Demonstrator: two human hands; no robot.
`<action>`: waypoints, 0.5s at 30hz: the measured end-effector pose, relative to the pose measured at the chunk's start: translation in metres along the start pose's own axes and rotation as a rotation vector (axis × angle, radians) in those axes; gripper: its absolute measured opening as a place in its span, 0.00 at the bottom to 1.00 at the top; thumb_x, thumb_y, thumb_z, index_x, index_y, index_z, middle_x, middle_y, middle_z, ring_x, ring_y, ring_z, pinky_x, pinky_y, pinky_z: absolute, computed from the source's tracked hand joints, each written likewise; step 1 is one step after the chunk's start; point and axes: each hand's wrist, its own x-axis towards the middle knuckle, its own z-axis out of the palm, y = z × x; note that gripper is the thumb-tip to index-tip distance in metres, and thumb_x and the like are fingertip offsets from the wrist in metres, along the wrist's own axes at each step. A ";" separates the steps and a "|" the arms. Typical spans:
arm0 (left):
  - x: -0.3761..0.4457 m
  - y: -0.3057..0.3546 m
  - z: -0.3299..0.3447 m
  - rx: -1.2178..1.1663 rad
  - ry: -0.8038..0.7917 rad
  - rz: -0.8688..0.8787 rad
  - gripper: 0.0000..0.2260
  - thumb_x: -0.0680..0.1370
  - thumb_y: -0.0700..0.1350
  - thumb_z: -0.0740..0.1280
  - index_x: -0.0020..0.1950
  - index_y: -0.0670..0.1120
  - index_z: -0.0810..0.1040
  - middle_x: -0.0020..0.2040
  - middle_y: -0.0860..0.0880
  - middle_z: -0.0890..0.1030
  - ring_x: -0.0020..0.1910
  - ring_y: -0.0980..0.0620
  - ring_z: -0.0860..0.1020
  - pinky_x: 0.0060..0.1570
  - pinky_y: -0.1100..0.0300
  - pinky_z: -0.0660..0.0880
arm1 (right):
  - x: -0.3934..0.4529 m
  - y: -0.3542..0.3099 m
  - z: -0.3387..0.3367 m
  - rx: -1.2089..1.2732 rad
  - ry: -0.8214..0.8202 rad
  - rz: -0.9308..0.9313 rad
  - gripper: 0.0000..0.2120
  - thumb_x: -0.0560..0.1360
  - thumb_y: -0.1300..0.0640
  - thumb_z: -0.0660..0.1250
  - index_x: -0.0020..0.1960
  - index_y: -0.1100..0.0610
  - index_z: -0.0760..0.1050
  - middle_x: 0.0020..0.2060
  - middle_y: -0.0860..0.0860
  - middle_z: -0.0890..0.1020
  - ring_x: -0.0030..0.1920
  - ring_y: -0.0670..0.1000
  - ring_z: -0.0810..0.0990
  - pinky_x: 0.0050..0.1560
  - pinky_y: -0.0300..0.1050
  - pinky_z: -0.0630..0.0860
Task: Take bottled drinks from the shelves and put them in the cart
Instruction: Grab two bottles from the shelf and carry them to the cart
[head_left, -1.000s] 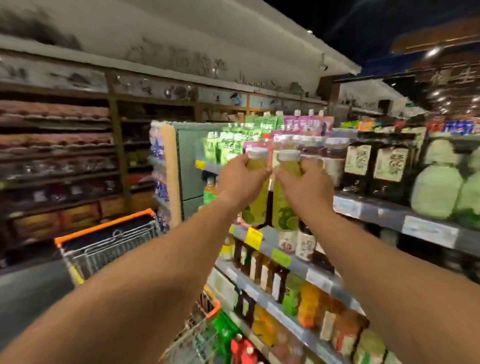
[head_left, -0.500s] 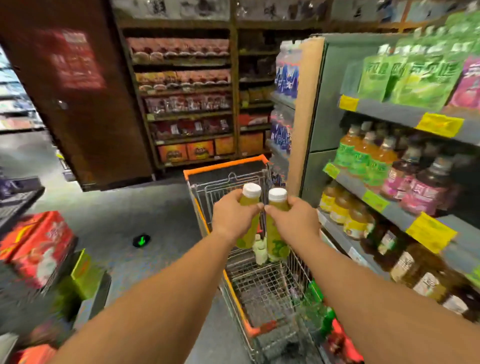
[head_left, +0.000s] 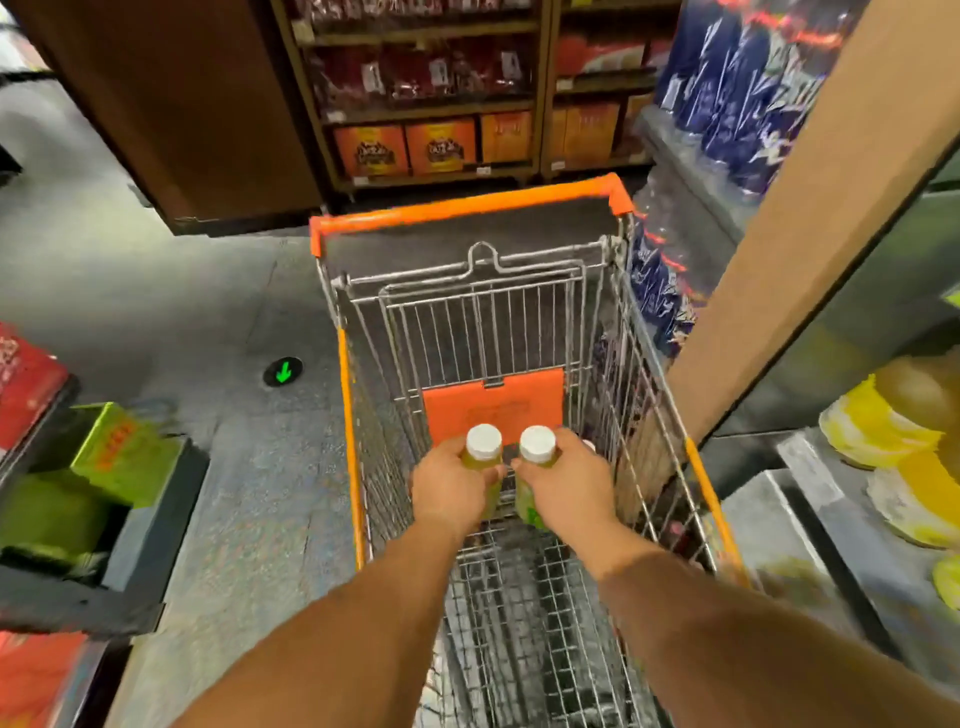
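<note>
Step in hand: lowering 2 bottled drinks into the cart (head_left: 347, 395), by my reading; neither is released yet.
Left hand (head_left: 451, 488): fingers curled round the left bottle (head_left: 483, 453) below its cap, a closed grip that hides most of the body.
Right hand (head_left: 567, 486): fingers wrapped round the right bottle (head_left: 537, 457) the same way, holding it firmly.
Where the bottles are: inside the cart's wire walls, about midway along the basket, just in front of the orange flap (head_left: 493, 410) on the far folding gate; they stand side by side, nearly touching.
Key relation: each bottle's long axis is upright, cap up, its body running down from the grip toward the basket floor (head_left: 514, 597). Whether the bases already touch that floor cannot be told, as the hands cover them.
Nearer hand: both are level; the left bottle lies toward the cart's left wall, the right one toward the right wall.
Materials: smooth clear plastic bottles with yellow-green liquid, flat white screw caps, a green label on the right one.
Cart: thin metal wire grid, orange plastic rim and handle (head_left: 467, 205).
Handling judgement: round bases on an open grid may tip, so setting them down squarely before letting go seems wise.
Another item: a small white cap (head_left: 588, 445) shows just past the right hand, probably a bottle already in the cart.
</note>
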 end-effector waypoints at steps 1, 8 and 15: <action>0.021 -0.012 0.014 0.006 0.002 -0.022 0.14 0.70 0.46 0.78 0.53 0.49 0.82 0.45 0.51 0.82 0.45 0.50 0.78 0.42 0.62 0.68 | 0.020 0.009 0.018 0.003 -0.025 0.003 0.18 0.71 0.52 0.74 0.58 0.58 0.76 0.53 0.56 0.81 0.54 0.59 0.78 0.51 0.50 0.75; 0.135 -0.109 0.100 0.158 0.044 -0.098 0.10 0.71 0.42 0.74 0.52 0.45 0.83 0.48 0.42 0.85 0.49 0.40 0.82 0.48 0.52 0.78 | 0.123 0.079 0.137 -0.088 -0.149 0.066 0.14 0.74 0.56 0.69 0.58 0.58 0.75 0.52 0.56 0.80 0.54 0.59 0.79 0.50 0.46 0.73; 0.188 -0.165 0.140 0.191 0.092 -0.206 0.08 0.75 0.47 0.70 0.54 0.50 0.81 0.48 0.47 0.85 0.46 0.44 0.81 0.40 0.59 0.70 | 0.170 0.115 0.199 -0.301 -0.175 0.032 0.16 0.75 0.52 0.66 0.59 0.57 0.68 0.51 0.56 0.82 0.53 0.59 0.81 0.50 0.48 0.74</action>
